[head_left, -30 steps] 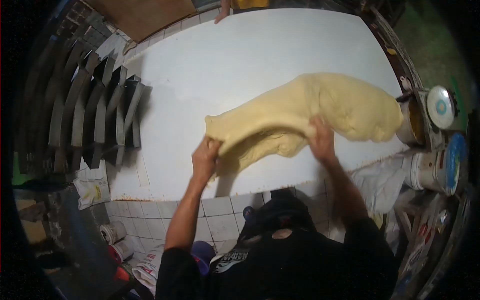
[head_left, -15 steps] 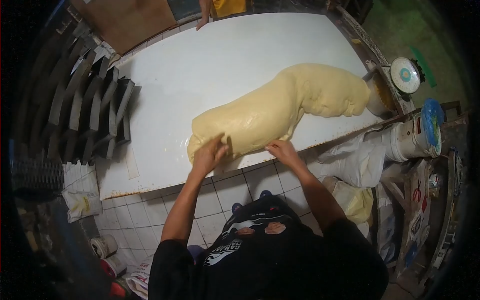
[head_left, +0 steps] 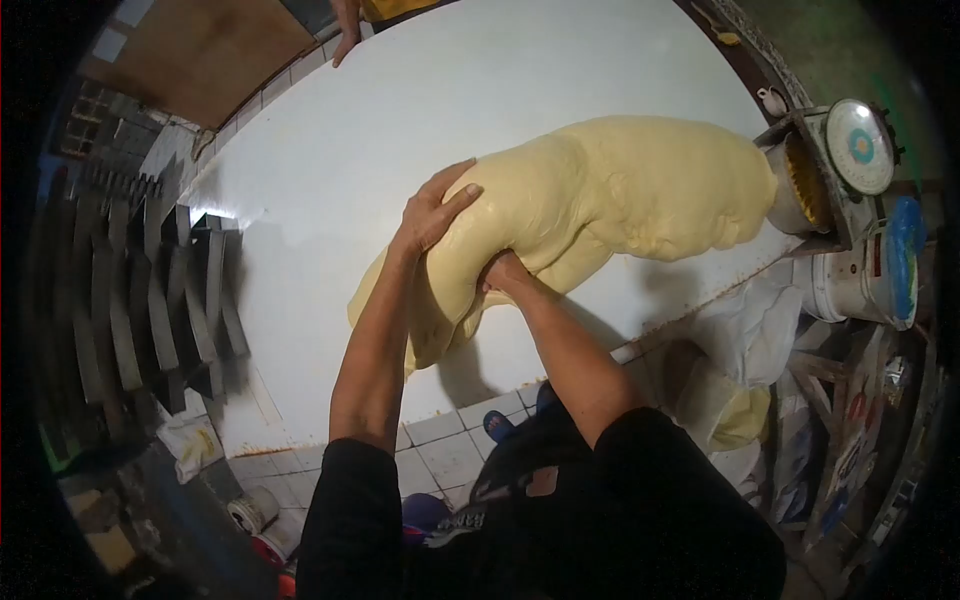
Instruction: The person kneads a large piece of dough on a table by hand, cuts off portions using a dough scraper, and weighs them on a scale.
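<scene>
A long, thick mass of pale yellow dough [head_left: 660,185] lies across the white tabletop [head_left: 330,170], its left part folded and bulging. My left hand [head_left: 435,210] grips the dough from above, thumb apart from the fingers, which reach over its far side. On the near side, my right hand [head_left: 507,273] is pushed into a fold under the dough, and most of its fingers are hidden there. The dough's left end hangs down close to the table's near edge, below my left forearm.
Stacked dark metal pans [head_left: 150,290] stand at the left. A dial scale [head_left: 860,147] and a metal container [head_left: 798,190] are at the right end, near a white bucket [head_left: 850,283] with blue plastic. Another person's hand [head_left: 346,45] rests on the table's far edge.
Both hands have moved from the dough's near edge farther onto it, the left over the top, the right into a fold. The dough's left part has been raised and bent. The view has shifted.
</scene>
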Available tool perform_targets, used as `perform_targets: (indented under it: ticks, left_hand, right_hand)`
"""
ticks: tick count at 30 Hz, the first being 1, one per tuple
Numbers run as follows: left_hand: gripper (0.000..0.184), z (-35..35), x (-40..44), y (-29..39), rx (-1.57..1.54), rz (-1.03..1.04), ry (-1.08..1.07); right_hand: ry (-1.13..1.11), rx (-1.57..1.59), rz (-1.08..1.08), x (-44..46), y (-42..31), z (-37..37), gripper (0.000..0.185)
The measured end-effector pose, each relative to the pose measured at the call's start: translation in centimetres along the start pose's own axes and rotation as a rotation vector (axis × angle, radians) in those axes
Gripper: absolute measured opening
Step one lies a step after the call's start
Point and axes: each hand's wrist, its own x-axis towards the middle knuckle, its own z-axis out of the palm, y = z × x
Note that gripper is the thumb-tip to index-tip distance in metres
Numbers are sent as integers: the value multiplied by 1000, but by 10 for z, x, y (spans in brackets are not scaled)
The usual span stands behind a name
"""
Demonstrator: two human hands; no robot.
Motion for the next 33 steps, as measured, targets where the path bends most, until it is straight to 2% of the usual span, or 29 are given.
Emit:
perform_targets:
  ticks: [1,2,4,5,7,9,12,14,15,17,19,20,21,23,24,25,26,27,28,29,31,33]
  left_hand:
    - [64,0,9,6,16,8,-20]
    - [64,2,13,12,29,5,-33]
    - [66,8,14,31,380,255,-4]
    - [66,17,3,40,400,255,2]
    - [71,44,-39,59,783,364,177]
    - [76,67,-75,43,844,396,239]
    - [79,83,-157,17,896,372,223]
    - [79,90,-195,-9,873,411,216]
    - [80,95,-218,-27,870,396,193]
    - [81,106,-254,-34,834,360,170]
    - [88,109,-276,-21,945,407,128]
    - [75,109,-281,-4,1001,462,144]
    - [75,105,-277,22,987,464,154]
    - [62,87,-237,74,1094,166,-391]
    - [46,72,-206,115,982,-9,-538]
    - [46,63,-176,111,793,101,-353]
    - [46,55,-147,103,601,204,-173]
    - [49,57,-111,82,633,637,233]
    - [61,58,-76,75,651,660,289]
    - [67,72,-36,50,499,528,237]
    - [66,82,19,47,431,294,71]
    - [62,72,72,52,304,267,-22]
  right_hand:
    - [139,-44,-138,17,7,6,59]
    - [213,-48,-191,36,13,9,60]
    - [308,11,-232,62,17,9,60]
    - [335,45,-234,68,18,8,60]
    - [371,116,-251,70,21,8,60]
    - [392,172,-273,54,28,12,60]
    - [421,298,-305,5,41,23,61]
    - [461,603,-375,-34,64,39,61]
    - [437,637,-403,-65,74,45,61]
    - [309,123,-457,-154,54,29,53]
    - [75,-9,8,-212,56,7,37]
    - [251,74,-59,-214,82,12,29]
    - [254,59,-57,-220,82,3,29]
    - [285,132,90,-210,71,-22,27]
    - [234,82,127,-182,83,-31,32]
    - [228,86,131,-159,88,-34,32]
    - [308,29,-38,-136,91,-34,36]
    - [392,-29,-209,-108,91,-36,45]
    - [416,-62,-251,-81,91,-43,45]
    - [389,-57,-202,-59,91,-53,45]
    - [353,-36,-133,-17,91,-75,45]
    - [369,-26,-115,25,87,-94,45]
